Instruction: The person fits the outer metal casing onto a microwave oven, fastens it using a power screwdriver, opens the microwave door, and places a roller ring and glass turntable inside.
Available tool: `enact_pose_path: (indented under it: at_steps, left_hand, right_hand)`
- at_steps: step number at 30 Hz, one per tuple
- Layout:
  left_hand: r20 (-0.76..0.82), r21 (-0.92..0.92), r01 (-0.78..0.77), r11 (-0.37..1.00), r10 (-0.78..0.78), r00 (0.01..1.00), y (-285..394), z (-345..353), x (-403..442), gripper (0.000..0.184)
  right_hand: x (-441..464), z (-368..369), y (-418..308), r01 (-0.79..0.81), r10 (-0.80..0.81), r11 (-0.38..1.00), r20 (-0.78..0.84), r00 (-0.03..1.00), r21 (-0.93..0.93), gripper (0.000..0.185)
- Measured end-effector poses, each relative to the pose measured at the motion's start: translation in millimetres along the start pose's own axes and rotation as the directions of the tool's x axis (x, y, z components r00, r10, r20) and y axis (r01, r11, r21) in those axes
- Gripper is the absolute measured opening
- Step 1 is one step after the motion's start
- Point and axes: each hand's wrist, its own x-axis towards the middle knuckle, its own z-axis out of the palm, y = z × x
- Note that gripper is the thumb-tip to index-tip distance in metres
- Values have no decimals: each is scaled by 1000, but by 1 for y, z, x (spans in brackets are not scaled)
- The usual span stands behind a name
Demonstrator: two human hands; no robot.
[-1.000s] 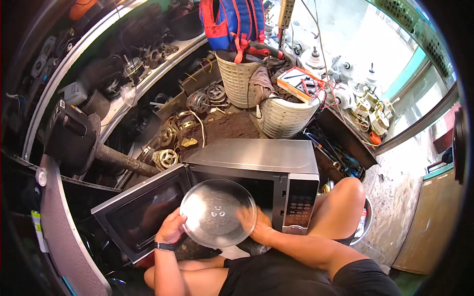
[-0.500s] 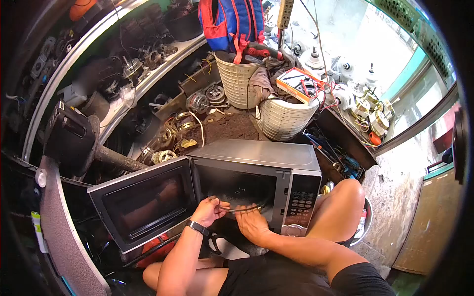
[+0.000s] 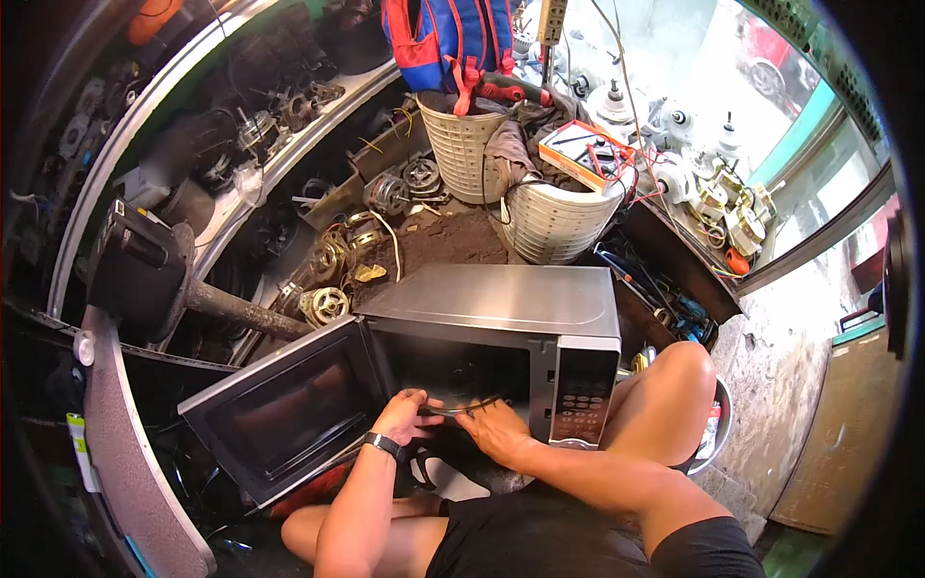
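Note:
A silver microwave oven stands before me with its door swung out to the left. At the mouth of its dark cavity is a clear, curved-edged glass turntable plate, mostly hidden by my hands and the dark background. My left hand, with a watch on the wrist, pinches the plate's left rim between thumb and fingers. On the other side my right hand grips the plate with curled fingers, its back toward me. The keypad panel is right of the cavity.
Behind the oven stand two white baskets, one under a blue-red backpack, the other bearing a boxed multimeter. Motor parts lie at left. A tool tray is at right. A thick metal post juts in from the left.
My right hand's fingers, stretched out flatter before, are now more curled at the plate. The oven and its door appear slightly shifted in view as my head moved.

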Motion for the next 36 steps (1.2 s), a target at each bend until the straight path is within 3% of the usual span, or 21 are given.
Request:
enact_pose_path:
  at_steps: [4, 5, 9, 11, 14, 16, 21, 23, 25, 30, 33, 36]
  left_hand:
    - [54, 11, 7, 1000, -8, 999, -8, -5, -4, 15]
    - [83, 20, 4, 1000, -6, 997, -12, -7, -4, 25]
    - [84, -35, -45, 998, 47, 995, -43, -3, 3, 27]
    - [69, -66, -173, 983, 178, 982, -56, -3, 10, 27]
    - [43, -73, -213, 974, 216, 975, -59, 2, 8, 21]
    - [27, -94, -206, 974, 210, 977, -61, 5, 11, 20]
    - [-41, 3, -143, 990, 143, 989, -53, 14, 7, 21]
    - [-53, 32, -110, 993, 112, 992, -48, 18, 3, 21]
    - [-93, 18, -99, 995, 100, 991, -45, 22, -3, 24]
    - [-49, 59, -71, 996, 74, 996, -49, 16, 13, 28]
    - [-9, 129, -35, 991, 37, 999, -46, 15, 16, 21]
    - [-12, 102, -36, 994, 37, 999, -57, 20, 21, 22]
  right_hand:
    - [-5, 9, 1, 61, -60, 995, -15, 998, 73, 26]
    - [-6, 11, 0, 64, -64, 996, -6, 998, 69, 26]
    - [-20, 23, -3, 31, -38, 998, 112, 993, 59, 37]
    - [-22, 26, -2, 21, -29, 998, 137, 990, 58, 42]
    - [-28, 32, -2, 33, -41, 997, 126, 991, 65, 50]
    - [-28, 41, 0, 30, -30, 996, -8, 1000, 87, 49]
    - [-32, 50, -4, 18, -14, 994, -42, 999, 108, 43]
    - [-34, 51, -8, -29, 26, 996, 44, 999, 83, 37]
    - [-38, 57, -9, -48, 45, 992, 26, 999, 113, 34]
    - [-43, 69, -14, -114, 119, 972, -11, 993, 207, 28]
    - [-46, 56, -21, -126, 134, 970, -24, 991, 208, 29]
    - [-50, 49, -26, -46, 59, 995, -149, 987, 91, 33]
